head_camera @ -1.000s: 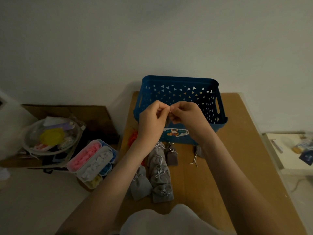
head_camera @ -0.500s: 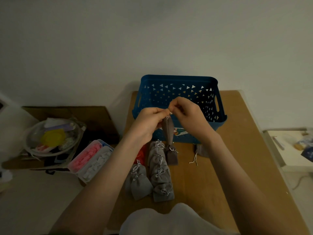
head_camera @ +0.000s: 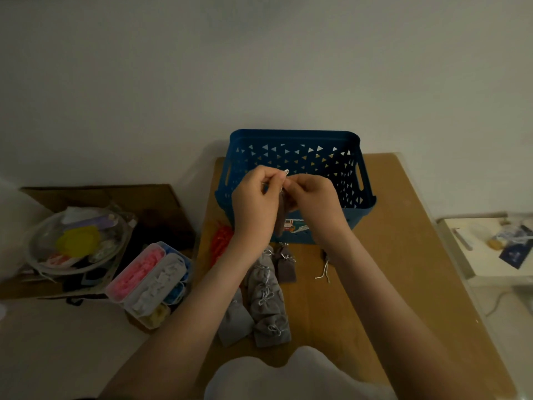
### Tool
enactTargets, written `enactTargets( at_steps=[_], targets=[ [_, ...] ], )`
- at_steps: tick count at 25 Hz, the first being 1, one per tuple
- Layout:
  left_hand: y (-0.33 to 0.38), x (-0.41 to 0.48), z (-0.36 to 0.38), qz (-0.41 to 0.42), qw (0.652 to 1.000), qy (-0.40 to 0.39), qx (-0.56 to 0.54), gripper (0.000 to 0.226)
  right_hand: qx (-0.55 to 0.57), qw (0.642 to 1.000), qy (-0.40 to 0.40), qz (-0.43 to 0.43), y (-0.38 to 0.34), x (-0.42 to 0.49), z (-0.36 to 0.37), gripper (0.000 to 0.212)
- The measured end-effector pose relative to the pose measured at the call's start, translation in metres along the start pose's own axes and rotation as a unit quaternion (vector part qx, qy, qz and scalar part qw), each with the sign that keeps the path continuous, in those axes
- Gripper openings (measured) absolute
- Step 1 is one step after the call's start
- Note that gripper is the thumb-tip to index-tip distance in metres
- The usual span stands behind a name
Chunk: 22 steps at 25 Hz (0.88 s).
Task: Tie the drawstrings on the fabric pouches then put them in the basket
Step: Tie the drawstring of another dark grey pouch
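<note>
Grey cloth pouches (head_camera: 266, 295) lie in a row below the left hand (head_camera: 253, 203), whose grip pinches a thin pale drawstring (head_camera: 286, 171). Its limp dark pouch (head_camera: 281, 217) hangs just beside. The right hand (head_camera: 314, 200) seems to pinch likewise, in front of the blue triangle-perforated basket (head_camera: 294, 135).

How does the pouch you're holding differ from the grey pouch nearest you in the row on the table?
The held pouch hangs upright before the blue basket; the nearest grey pouch lies flat on the table. The held pouch looks darker, brownish; the nearest is lighter grey. The held pouch's drawstring is pinched by left hand and right hand; the nearest's is tied in a bow. Both are outside the basket.
</note>
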<state>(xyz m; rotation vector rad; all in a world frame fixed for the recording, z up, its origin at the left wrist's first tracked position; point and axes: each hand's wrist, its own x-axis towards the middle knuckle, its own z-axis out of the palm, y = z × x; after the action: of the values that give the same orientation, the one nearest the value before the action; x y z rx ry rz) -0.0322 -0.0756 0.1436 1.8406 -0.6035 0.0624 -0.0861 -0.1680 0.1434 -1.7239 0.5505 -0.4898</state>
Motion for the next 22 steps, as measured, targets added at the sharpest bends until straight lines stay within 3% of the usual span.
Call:
enactTargets(
  at_steps=[4,9,16,22],
  targets=[
    [-0.003,0.000,0.001,0.019,1.000,0.007,-0.003,0.016,-0.045,0.998,0.036,-0.031,0.001,-0.002,0.005,0.017],
    [-0.004,0.002,0.000,0.010,1.000,0.027,-0.006,0.015,-0.080,0.996,0.021,-0.043,-0.005,-0.006,0.005,0.016],
    [-0.002,0.003,-0.004,-0.026,0.998,-0.009,-0.057,0.016,-0.121,0.986,0.076,-0.090,-0.007,-0.010,0.008,0.013],
    [-0.003,0.009,-0.006,-0.034,0.998,-0.033,-0.047,0.015,-0.272,0.933,0.121,-0.203,-0.001,-0.010,0.012,0.014]
  ],
)
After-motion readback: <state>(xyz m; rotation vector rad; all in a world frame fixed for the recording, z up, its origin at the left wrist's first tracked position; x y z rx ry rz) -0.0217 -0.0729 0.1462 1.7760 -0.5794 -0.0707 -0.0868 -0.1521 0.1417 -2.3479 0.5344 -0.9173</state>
